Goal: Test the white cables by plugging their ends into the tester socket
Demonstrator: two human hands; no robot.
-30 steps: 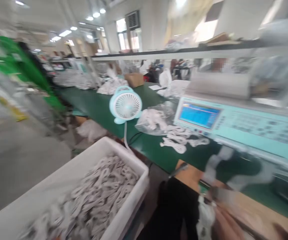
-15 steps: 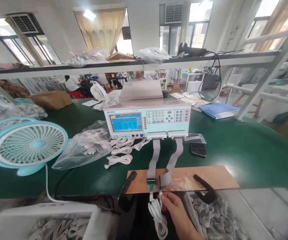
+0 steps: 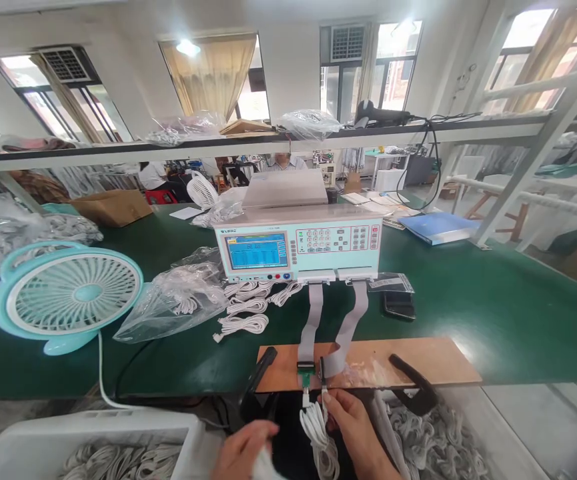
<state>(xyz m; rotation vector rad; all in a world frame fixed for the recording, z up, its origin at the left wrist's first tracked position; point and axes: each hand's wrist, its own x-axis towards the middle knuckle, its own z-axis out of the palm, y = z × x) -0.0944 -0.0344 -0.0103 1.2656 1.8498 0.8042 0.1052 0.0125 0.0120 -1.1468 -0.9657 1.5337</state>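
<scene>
My right hand pinches the white plug end of a coiled white cable at the front edge of the board. The cable's other plug sits at a small green circuit board. Beside my right fingers stands a dark upright connector on the end of a grey ribbon cable. Low in the view, my left hand is closed and blurred by motion, with a blurred white bundle under its fingers. The ribbon cables run to a tester with a lit blue screen.
Black clamps hold a wooden board at the table edge. White bins of coiled cables flank my lap. Several cable bundles, a plastic bag, a turquoise fan and a phone lie around the tester.
My left hand has come into view at the bottom with something white. The right hand stays on the plug. Large characters now show on the tester's screen. The view has shifted slightly.
</scene>
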